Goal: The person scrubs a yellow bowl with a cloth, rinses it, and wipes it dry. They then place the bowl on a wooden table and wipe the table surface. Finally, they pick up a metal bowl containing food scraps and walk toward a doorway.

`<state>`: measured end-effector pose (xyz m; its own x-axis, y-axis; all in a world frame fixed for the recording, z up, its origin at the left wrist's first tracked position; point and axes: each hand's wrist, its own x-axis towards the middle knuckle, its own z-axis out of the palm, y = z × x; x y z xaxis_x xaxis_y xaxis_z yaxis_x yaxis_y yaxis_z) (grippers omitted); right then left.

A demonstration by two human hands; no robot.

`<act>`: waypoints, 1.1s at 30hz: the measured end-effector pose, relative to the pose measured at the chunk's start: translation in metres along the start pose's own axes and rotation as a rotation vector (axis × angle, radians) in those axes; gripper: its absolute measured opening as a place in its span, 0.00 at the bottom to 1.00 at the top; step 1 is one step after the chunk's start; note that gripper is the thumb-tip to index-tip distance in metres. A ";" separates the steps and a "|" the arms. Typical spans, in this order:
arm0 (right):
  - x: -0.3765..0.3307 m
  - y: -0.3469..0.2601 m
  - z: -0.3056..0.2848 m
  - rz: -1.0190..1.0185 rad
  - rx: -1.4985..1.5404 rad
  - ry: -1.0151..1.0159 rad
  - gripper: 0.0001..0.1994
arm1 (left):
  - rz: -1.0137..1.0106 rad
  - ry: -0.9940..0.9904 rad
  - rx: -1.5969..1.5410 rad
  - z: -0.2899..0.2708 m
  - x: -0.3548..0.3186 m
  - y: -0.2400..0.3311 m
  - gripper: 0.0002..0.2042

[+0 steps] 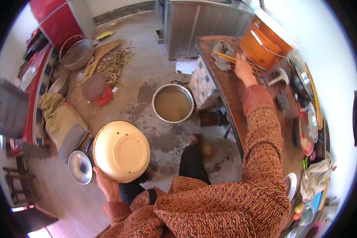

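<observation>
My left hand (108,186) grips the rim of a cream enamel basin (122,152), tilted so that its underside with the round foot ring and a few dark chips faces me. On the wooden table at the right, my right hand (244,71) is stretched out, its fingers closed over several wooden chopsticks (224,57) that stick out on both sides. Just beyond it stands an orange bucket (261,43) with a white rim and a wire handle. A crumpled grey rag (223,49) lies under the chopsticks' left ends.
A metal basin of murky water (172,104) sits on the wet floor ahead. A frying pan (80,167), a sack (65,123) and a red pot (103,96) are at the left. Bowls (308,131) and a white-headed tool (279,77) crowd the table's right side.
</observation>
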<state>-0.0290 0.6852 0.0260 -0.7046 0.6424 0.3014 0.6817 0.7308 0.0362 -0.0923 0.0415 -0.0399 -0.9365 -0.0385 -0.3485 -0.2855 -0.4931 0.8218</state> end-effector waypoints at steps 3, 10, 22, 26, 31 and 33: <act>0.012 -0.015 -0.010 0.023 -0.047 -0.125 0.13 | -0.027 -0.059 0.024 -0.008 0.010 -0.012 0.27; 0.002 -0.011 -0.011 -0.043 -0.194 -0.078 0.11 | -0.034 -0.086 0.106 0.000 0.009 -0.016 0.28; -0.108 0.074 -0.114 0.151 -0.219 0.158 0.07 | -0.032 -0.103 0.011 -0.013 0.002 -0.007 0.27; -0.154 0.134 -0.107 0.323 -0.303 0.044 0.08 | -0.024 -0.131 0.006 -0.009 -0.006 -0.005 0.27; -0.184 0.175 -0.077 0.328 -0.329 -0.026 0.07 | 0.004 -0.171 0.025 -0.006 -0.007 0.000 0.26; -0.188 0.185 -0.071 0.305 -0.328 -0.081 0.08 | -0.009 -0.156 -0.001 -0.007 -0.008 0.000 0.26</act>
<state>0.2433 0.6831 0.0439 -0.4658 0.8426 0.2702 0.8778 0.4016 0.2610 -0.0832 0.0363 -0.0402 -0.9542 0.1012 -0.2816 -0.2939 -0.4934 0.8186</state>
